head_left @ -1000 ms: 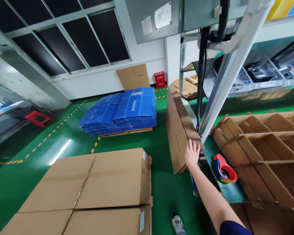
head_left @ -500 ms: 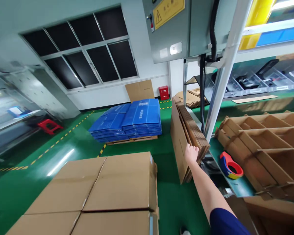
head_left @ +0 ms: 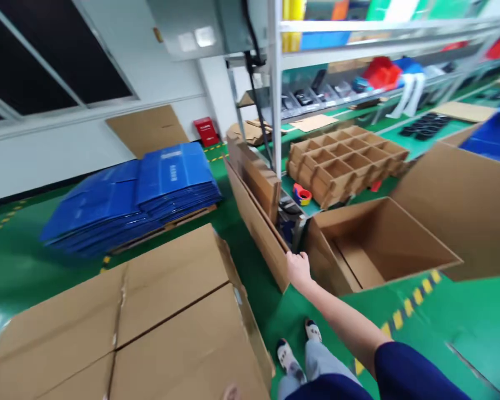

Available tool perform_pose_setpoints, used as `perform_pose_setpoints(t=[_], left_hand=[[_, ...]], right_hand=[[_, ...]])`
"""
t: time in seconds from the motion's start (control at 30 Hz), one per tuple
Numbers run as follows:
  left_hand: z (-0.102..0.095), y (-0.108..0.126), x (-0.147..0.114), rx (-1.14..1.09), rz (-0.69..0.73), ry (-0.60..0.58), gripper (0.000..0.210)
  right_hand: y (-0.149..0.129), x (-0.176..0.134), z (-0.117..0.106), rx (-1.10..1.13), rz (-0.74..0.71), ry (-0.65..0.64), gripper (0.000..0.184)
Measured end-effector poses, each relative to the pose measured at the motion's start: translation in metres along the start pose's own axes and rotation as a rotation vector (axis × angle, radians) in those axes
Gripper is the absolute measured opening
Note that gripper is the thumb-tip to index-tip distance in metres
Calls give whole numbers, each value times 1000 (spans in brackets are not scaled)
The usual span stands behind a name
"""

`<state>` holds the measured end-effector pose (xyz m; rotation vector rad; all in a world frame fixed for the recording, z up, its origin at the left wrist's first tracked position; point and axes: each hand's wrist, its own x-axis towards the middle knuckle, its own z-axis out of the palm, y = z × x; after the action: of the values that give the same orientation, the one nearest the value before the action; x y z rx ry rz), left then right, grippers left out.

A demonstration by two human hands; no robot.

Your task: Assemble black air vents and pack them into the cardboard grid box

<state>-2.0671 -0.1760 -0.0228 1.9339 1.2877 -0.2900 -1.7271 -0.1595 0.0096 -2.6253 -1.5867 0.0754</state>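
Green flooring (head_left: 441,322) is underlying all. The right hand (head_left: 299,269) is pinching a cardboard sheet (head_left: 259,228) by its near end, now standing clear of the stack (head_left: 256,173) at right; far end apparently not yet. Farther right, an open carton (head_left: 404,244) is standing.

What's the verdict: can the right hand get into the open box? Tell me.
Probably yes, once freed: the right hand grips a cardboard sheet, but the nearby open box looks unblocked.
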Motion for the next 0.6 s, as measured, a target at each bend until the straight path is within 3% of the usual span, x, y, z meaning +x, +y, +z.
perform_pose_setpoints(t=[0.07, 0.17, 0.33, 0.47, 0.6], left_hand=[[6, 19, 0, -3, 70, 5, 44], [6, 57, 17, -67, 162, 124, 37], [18, 128, 38, -61, 357, 259, 42], [52, 181, 9, 57, 603, 291, 49], [91, 235, -39, 347, 905, 310, 55]], right_hand=[[14, -56, -10, 0, 25, -26, 36], [41, -137, -21, 25, 38, -49, 31], [116, -271, -18, 15, 20, 52, 36], [197, -402, -9, -6, 46, 143, 40], [285, -551, -18, -21, 223, 106, 40]])
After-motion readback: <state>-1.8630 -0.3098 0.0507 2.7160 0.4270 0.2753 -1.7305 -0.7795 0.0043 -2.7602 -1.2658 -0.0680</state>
